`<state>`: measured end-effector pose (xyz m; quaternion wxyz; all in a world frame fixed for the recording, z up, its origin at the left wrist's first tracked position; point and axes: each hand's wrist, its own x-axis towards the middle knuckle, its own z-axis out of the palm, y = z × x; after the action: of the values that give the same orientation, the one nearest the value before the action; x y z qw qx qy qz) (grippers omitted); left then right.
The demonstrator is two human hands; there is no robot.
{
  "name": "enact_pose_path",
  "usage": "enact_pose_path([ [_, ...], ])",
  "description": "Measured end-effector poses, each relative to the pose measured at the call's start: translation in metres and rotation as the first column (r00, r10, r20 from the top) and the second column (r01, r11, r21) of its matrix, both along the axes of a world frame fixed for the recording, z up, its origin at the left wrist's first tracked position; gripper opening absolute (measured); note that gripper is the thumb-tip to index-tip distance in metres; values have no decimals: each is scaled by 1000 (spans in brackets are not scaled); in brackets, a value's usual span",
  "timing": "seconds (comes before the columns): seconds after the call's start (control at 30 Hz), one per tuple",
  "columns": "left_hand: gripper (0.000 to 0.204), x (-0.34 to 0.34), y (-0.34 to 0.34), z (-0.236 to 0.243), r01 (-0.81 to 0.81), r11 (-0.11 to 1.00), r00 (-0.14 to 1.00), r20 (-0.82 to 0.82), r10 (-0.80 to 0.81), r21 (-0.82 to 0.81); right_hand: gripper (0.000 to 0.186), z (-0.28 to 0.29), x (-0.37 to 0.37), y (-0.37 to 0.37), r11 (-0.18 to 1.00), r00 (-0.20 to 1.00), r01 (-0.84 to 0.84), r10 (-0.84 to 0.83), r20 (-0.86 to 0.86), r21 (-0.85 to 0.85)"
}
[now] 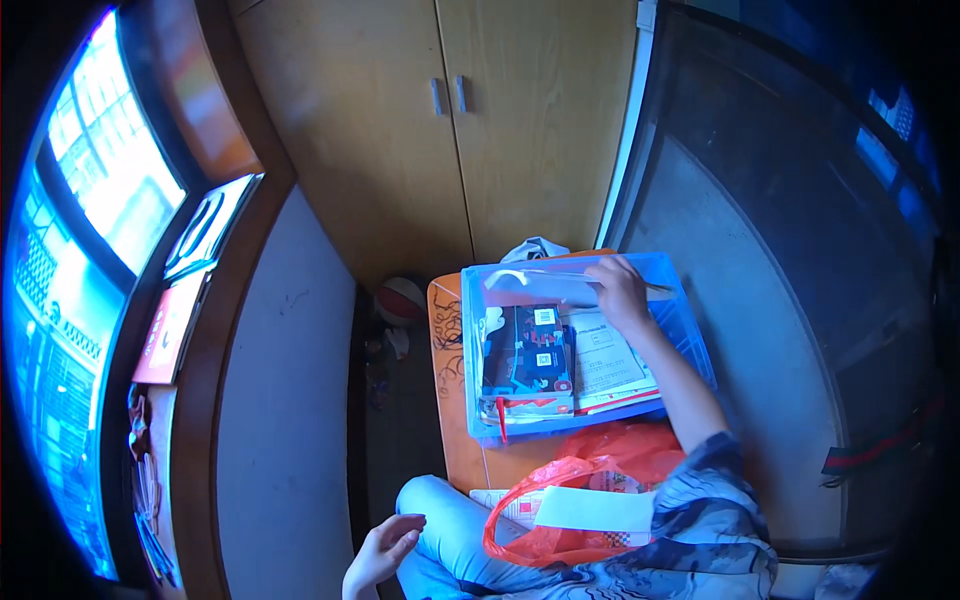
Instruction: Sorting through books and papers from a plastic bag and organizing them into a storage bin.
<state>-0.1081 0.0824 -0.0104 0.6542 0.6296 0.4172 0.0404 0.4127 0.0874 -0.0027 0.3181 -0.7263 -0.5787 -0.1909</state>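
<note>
A translucent blue plastic bin [585,427] stands on an orange table. Inside its far part is my right hand [620,290], fingers closed on a thin, pale, flat sheet [555,277] seen nearly edge-on by the far wall. Beneath that arm lie a dark patterned box [520,350] on the left and printed papers [608,355] on the right. My left hand [388,548] hovers beside my left knee, fingers loosely bent and apart from the thumb, holding nothing. Between my body and the bin spreads a red plastic bag [545,487], with a white sheet [595,510] across its opening.
Dark cord-like loops [447,330] lie on the table [455,420] left of the bin. A ball [400,300] rests on the floor by the wooden cabinet [350,120]. Books [175,325] line the window ledge at left. A dark panel [740,280] rises close on the right.
</note>
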Motion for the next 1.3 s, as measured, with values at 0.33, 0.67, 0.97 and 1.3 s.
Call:
enact_pose_path([
  [0.33, 58, 73, 3, -50, -138, 761, 852, 316, 417, -634, 34, -9, -135, -157, 917, 949, -315, 306, -75, -246],
  [0.67, 33, 102, -48, -76, -94, 956, 946, 273, 173, -278, 23, -79, -154, -195, 985, 737, 171, -111, -667, 24],
  [0.97, 31, 98, -78, -82, -83, 966, 944, 292, 155, -245, 16, -83, -163, -203, 995, 303, 35, -103, -947, -97],
  [1.3, 34, 94, -90, -100, -234, 944, 866, 391, 311, -233, 21, -37, -69, -261, 760, 367, 574, 93, -926, 304],
])
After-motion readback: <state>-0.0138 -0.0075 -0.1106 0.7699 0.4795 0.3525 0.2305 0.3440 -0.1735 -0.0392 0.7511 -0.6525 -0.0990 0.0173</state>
